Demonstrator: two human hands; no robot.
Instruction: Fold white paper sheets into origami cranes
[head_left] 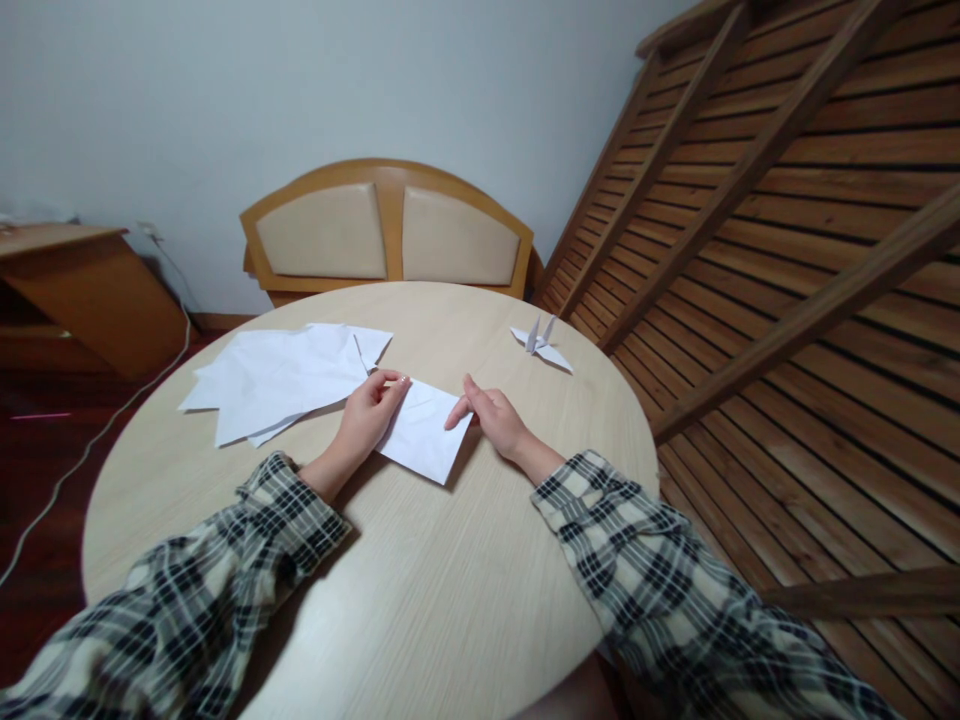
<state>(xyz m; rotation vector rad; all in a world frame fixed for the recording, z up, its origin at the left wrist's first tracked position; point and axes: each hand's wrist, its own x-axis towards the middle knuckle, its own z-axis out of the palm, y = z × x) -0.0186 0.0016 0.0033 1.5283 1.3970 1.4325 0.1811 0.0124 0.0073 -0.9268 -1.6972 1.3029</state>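
Observation:
A folded white sheet of paper (427,432), roughly square with faint creases, lies tilted between my hands over the table. My left hand (369,412) is closed on its upper left edge, thumb and fingers pinched together there. At the right corner is my right hand (491,418), its thumb raised off the paper and apart from the index finger, which touches the sheet's surface. Its other fingers are partly hidden. Just left of my left hand, several loose white sheets (281,375) overlap in a pile. A folded paper crane (541,346) stands beyond my right hand.
The round pale wooden table (420,600) carries all the paper. Behind it stands a padded wooden headboard (394,225) against the wall. A slatted wooden panel (787,270) leans close on the right. At left are a wooden desk (97,290) and a white cable (97,440).

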